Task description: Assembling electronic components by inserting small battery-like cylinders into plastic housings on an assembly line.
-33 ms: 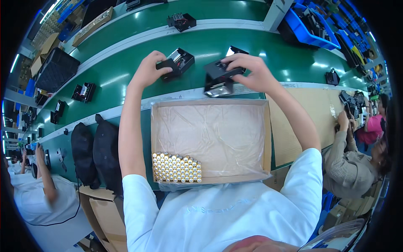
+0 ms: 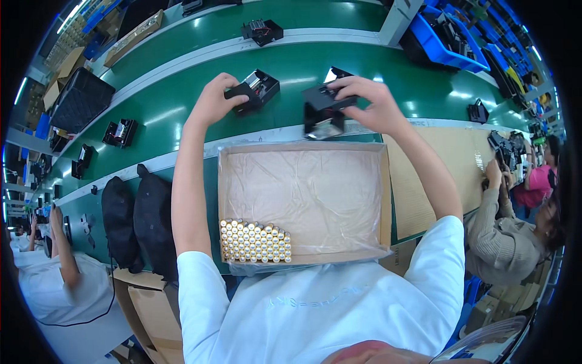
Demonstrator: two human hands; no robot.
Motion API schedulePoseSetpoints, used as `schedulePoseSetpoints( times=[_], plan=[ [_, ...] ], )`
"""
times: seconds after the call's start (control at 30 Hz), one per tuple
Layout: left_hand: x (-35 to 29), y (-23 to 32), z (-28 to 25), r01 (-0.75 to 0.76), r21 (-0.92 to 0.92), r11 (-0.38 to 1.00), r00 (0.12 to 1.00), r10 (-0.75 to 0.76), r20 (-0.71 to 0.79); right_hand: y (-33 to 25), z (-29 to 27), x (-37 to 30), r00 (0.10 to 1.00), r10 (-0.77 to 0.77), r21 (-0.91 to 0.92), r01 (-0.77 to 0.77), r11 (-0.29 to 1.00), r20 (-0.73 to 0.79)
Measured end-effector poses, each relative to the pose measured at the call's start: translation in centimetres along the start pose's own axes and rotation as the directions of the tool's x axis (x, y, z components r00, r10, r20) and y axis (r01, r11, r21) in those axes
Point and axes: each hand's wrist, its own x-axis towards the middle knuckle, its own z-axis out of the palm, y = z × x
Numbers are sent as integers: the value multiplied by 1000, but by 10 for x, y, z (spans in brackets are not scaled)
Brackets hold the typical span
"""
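Note:
My left hand (image 2: 217, 102) is closed on the near side of an open black plastic case (image 2: 265, 88); silvery parts and thin red wire show inside. My right hand (image 2: 374, 104) grips another black case (image 2: 317, 97) from above, thumb beneath and fingers over the top. This one is tilted over the belt, and its lower, shiny part is smeared by motion. Just behind it shows a further black piece (image 2: 337, 74) with a bright face. Closer to me, a shallow cardboard box (image 2: 385, 194) lined with clear plastic holds upright batteries (image 2: 254, 242) packed in its near left corner.
The green conveyor belt (image 2: 182, 100) carries other black cases (image 2: 120, 132). A cardboard sheet (image 2: 436, 170) lies right of the box, black bags (image 2: 151, 212) left. A blue bin (image 2: 445, 42) stands at the far right. Co-workers sit on both sides, one handling black parts (image 2: 509, 148).
The black case in my right hand has shifted slightly to the right and changed its tilt. My left hand and its case have hardly moved.

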Motion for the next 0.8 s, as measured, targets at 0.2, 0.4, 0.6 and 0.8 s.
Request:
schedulePoseSetpoints(
  times=[0.2,0.4,0.6,0.8],
  plan=[
    [2,9,7,240,-434,868,932,-331,-147,2,-59,-61,951,215,-23,-226,974,-221],
    [6,15,16,118,-787,606,897,-405,-177,22,-90,-135,861,426,-214,-488,847,-276],
    [3,10,14,100,-805,585,927,-349,-138,-34,-89,-116,846,533,-616,-435,657,-29],
    [2,13,20,96,-859,502,942,-325,-85,-29,4,0,880,445,-746,-185,640,163]
  ],
)
